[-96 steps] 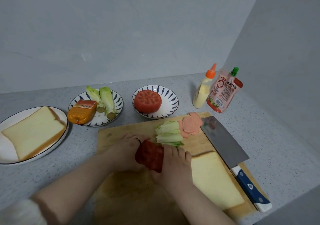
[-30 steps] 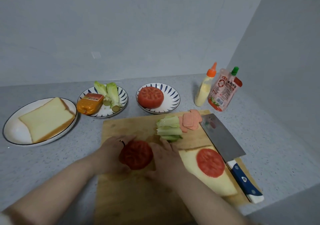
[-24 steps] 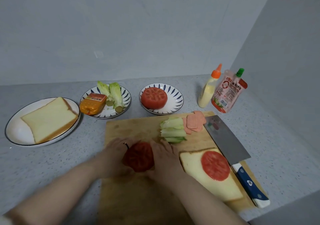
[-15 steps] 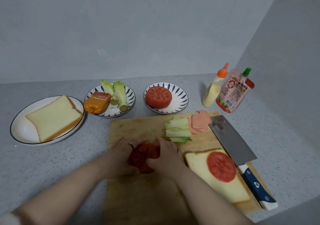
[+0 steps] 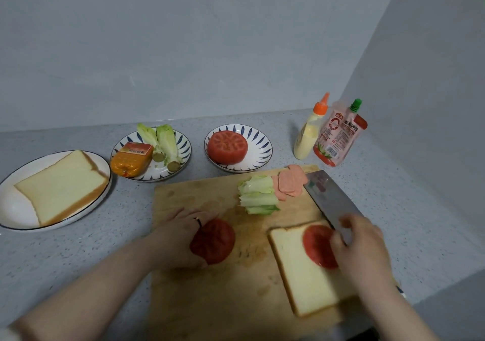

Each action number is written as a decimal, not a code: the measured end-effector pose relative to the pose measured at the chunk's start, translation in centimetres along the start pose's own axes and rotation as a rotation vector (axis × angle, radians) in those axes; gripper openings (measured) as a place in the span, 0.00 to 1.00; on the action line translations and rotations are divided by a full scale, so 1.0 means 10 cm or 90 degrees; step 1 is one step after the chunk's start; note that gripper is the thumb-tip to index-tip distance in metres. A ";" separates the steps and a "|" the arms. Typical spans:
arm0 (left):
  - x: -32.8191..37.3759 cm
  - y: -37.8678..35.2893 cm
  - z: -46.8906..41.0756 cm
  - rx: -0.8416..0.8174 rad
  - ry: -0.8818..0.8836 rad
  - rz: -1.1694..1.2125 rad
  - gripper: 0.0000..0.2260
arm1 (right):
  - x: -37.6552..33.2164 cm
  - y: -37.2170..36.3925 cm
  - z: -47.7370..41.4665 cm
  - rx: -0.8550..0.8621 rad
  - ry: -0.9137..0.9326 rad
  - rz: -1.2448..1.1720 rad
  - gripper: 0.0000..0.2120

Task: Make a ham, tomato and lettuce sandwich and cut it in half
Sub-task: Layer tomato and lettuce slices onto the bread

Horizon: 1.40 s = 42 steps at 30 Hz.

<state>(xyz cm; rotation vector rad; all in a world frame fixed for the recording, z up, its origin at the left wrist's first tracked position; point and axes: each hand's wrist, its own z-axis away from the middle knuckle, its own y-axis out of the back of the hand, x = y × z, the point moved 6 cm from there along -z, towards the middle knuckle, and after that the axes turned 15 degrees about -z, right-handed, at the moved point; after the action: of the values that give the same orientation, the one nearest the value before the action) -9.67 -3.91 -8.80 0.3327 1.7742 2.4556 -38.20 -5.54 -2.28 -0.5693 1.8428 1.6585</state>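
Dim, soft, even light; cool grey cast. Faint shadow cast beneath bread plate (image 5: 14, 205). Right hand (image 5: 360, 249) smeared by motion blur; lower corners softened. Wide-angle bending seen at edges, counter (image 5: 105, 238) back line bowed.

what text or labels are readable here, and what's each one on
"番茄沙司": large characters on the red sauce pouch; blurred, so this is a likely reading only.
Pouch logo, small print and barcode digits: too small to read.
Label on the orange ham sausage pack: blurred, unreadable.
Reddish mark on the cleaver blade: unreadable.
Squeeze bottle: no text visible.
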 end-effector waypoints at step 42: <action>-0.02 0.02 0.11 0.012 0.018 0.003 0.40 | 0.06 -0.60 1.72 -0.136 -0.347 -0.675 0.08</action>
<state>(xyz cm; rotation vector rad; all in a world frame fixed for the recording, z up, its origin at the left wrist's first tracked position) -9.22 -2.98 -8.28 0.3065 1.8099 2.4609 -32.28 10.73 -7.98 -0.8680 0.7205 1.0872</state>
